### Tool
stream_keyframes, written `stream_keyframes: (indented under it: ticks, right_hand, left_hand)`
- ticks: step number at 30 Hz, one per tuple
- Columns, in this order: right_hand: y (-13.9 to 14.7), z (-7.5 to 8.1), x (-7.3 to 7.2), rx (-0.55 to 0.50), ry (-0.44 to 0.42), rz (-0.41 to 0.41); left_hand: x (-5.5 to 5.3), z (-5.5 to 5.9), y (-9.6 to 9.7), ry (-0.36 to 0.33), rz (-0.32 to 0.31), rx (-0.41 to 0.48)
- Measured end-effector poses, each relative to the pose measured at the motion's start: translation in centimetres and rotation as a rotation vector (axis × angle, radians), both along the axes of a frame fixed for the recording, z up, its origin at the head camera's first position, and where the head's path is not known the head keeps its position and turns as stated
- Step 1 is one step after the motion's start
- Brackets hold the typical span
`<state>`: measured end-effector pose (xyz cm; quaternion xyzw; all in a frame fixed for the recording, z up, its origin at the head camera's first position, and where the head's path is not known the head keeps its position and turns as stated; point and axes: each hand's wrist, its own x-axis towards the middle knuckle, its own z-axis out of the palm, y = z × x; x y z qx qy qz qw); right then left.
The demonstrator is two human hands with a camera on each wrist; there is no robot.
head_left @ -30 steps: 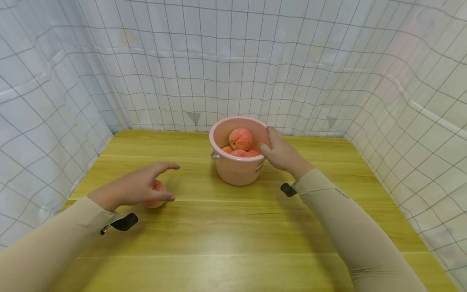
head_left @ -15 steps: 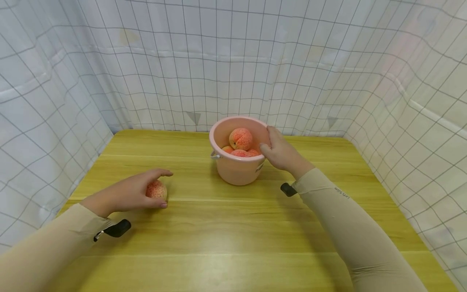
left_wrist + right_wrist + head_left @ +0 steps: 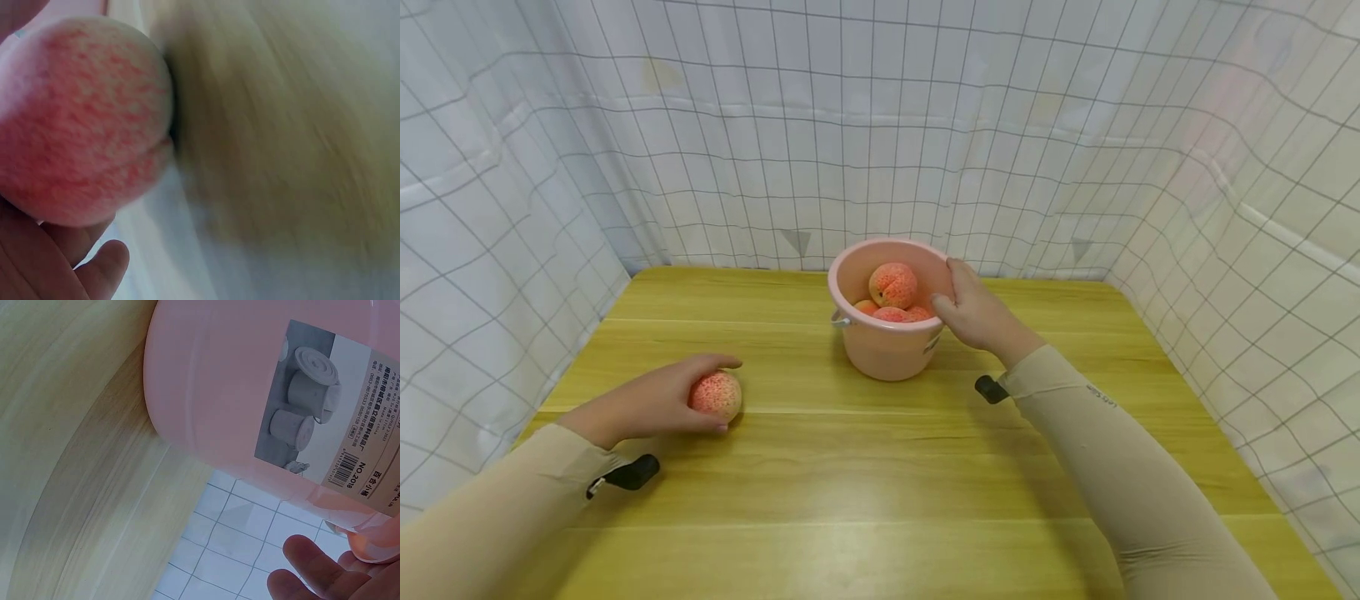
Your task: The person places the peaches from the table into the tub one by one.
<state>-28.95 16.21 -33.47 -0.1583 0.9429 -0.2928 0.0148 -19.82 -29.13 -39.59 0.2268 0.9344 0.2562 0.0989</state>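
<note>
On the left of the table, a red-speckled peach sits between the thumb and fingers of my left hand, which curve round it. The left wrist view shows this peach close up, with fingers at its lower side. My right hand grips the right rim of a pink bucket, thumb over the inside and the other fingers outside. Several peaches lie in the bucket, one on top of the others. A printed label on the bucket's side shows in the right wrist view.
The wooden table carries the bucket near its far middle. A white handle end hangs at the bucket's left. White cloth with a dark grid encloses the table at the back and both sides.
My left hand has moved slightly left and toward me, closing round the peach, which shows more fully now. The right hand and the bucket have stayed in place.
</note>
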Motion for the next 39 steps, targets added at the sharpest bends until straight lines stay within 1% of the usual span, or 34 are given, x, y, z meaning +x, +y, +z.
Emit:
stream_keyframes:
  ticks: [5,10,12,20,29,39]
  right_hand:
    - [-0.03,-0.08,-0.11,-0.007,0.001,-0.002]
    - [-0.04,-0.03,-0.02,-0.009,-0.01,-0.002]
    - [-0.05,0.03,0.06,-0.009,-0.01,-0.001]
    - [0.0,-0.01,0.01,-0.005,0.0,0.0]
    - [-0.05,-0.04,-0.09,-0.008,0.002,0.001]
    - [-0.06,-0.06,-0.03,-0.006,-0.001,-0.005]
  left_hand:
    - [-0.11,-0.43,-0.48,-0.033,0.013,0.014]
    - [-0.09,-0.32,-0.43,-0.077,0.012,0.034]
    - [-0.09,-0.25,-0.41,-0.084,0.012,0.034]
    - [-0.26,-0.43,-0.55,-0.068,0.018,0.008]
    - [-0.29,-0.45,-0.52,-0.069,0.024,0.02]
    - [-0.29,-0.63,-0.57,-0.063,0.03,0.006]
